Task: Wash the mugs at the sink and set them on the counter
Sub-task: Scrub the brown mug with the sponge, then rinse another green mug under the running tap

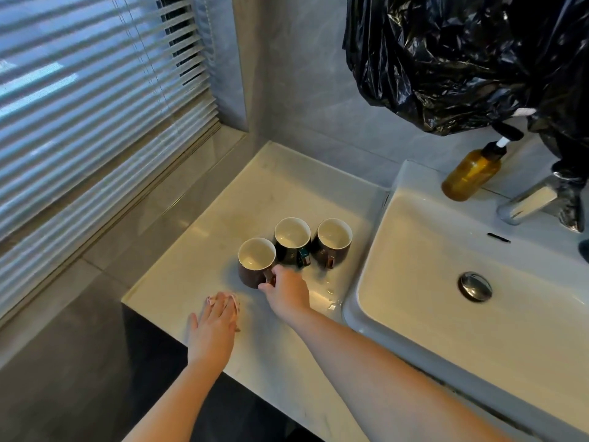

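Our right hand (288,291) clamps the handle of the near mug (255,266), apparently parking it at eight o'clock of two other mugs (292,237), while our flat left hand (212,327) pins a cloth (234,303), likely for drips.

Three mugs (257,256) (292,234) (334,236), one cloth (236,303), one soap bottle (470,175), one sink (414,250), two hands (212,323) (288,291)

Left mug (257,257), middle mug (292,235), right mug (334,235): dark, white inside, upright, clustered on counter (271,186) beside sink (446,330).
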Demonstrator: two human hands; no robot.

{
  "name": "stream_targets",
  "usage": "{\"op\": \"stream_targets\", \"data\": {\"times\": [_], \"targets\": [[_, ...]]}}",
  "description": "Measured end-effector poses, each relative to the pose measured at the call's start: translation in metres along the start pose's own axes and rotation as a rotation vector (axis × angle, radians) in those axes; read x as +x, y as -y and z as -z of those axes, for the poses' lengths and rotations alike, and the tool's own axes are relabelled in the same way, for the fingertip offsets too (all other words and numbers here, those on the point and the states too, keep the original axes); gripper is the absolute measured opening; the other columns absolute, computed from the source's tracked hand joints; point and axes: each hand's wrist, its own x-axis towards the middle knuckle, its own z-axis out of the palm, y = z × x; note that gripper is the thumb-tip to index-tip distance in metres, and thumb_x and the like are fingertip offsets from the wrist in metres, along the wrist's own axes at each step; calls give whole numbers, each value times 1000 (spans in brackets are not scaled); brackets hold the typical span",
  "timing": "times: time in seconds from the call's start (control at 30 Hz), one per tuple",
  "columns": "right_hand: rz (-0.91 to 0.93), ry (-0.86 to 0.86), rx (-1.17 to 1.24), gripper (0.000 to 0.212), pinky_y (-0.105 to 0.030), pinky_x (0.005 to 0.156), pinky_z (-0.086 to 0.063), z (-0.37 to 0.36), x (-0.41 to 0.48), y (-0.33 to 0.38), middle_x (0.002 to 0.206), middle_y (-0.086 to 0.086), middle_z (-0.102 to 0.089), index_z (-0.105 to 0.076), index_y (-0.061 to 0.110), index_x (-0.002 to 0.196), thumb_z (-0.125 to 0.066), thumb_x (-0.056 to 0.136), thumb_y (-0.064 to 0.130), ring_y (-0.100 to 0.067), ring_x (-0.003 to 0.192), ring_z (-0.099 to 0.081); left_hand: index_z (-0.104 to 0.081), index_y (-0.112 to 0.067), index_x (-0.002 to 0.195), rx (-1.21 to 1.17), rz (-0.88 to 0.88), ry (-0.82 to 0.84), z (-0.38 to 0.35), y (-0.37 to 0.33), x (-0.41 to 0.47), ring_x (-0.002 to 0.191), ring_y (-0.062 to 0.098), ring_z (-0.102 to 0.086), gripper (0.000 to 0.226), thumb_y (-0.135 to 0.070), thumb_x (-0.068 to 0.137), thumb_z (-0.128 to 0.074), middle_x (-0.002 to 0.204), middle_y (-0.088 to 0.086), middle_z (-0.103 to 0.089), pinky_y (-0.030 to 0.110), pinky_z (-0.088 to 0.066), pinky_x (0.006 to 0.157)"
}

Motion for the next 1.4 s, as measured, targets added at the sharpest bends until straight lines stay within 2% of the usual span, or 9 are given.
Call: {"op": "stream_targets", "data": {"times": [0.07,0.2,0.33,0.53,0.7,0.83,0.97,1.13,1.4], "targets": [[10,-4,-7,25,-31,74,-42,-3,2,-1,110,-7,-67,-58,16,105,-63,91,36,-29,102,-61,-44,-14,145,14,-6,-3,-3,3,1,141,31,-35,59,-21,89,-65,153,8,-39,58,-37,102],[15,15,8,20,-34,82,-48,-6,3,-7,112,-6,-65,-58,16,104,-63,92,30,-27,105,-60,-38,-21,148,-1,13,-17,1,-1,4,145,29,-24,55,-27,96,-54,155,5,-32,53,-24,112],[36,114,-6,32,-37,94,-48,1,1,-11,128,-9,-55,-50,13,122,-58,94,25,-29,117,-55,-55,-15,134,-99,3,-58,11,-7,5,128,32,-42,44,-20,90,-62,144,13,-36,40,-42,104],[242,70,-214,24,-36,84,-48,75,-42,-39,119,-1,-62,-57,20,115,-47,95,28,-25,106,-58,-50,-16,122,-7,134,-82,56,-44,-4,125,36,-40,36,-34,92,-54,147,15,-33,42,-42,97],[310,-236,-303,21,-33,76,-43,156,-91,-110,108,1,-66,-64,18,110,-48,96,22,-21,101,-58,-61,-13,98,-323,-284,-329,92,-129,-10,82,21,-57,12,-18,87,-63,95,2,-59,36,-48,68],[165,-440,-311,18,-29,68,-44,196,-127,-191,95,0,-70,-69,14,99,-55,88,15,-23,87,-65,-64,-17,85,-345,-689,-348,77,-231,-19,73,19,-60,8,-18,77,-63,81,-1,-61,34,-52,61],[0,-555,-342,16,-33,71,-48,228,-171,-270,94,-1,-71,-70,14,98,-60,87,10,-23,86,-65,-62,-18,69,-163,-863,-255,46,-323,-33,57,19,-56,13,-20,74,-75,66,-2,-57,33,-47,49],[-192,-746,-333,18,-37,75,-50,264,-228,-362,94,-3,-71,-71,11,92,-57,82,5,-28,87,-65,-52,-17,51,-161,-768,-212,24,-359,-42,47,23,-52,38,-33,82,-37,52,0,-51,27,-40,42],[-699,-895,-166,35,-45,94,-45,304,-288,-489,129,-11,-50,-59,9,121,-58,86,5,-31,115,-50,-58,-15,63,-108,-588,-140,25,-366,-51,62,19,-47,28,-22,89,-49,63,-3,-49,30,-38,53]]}}
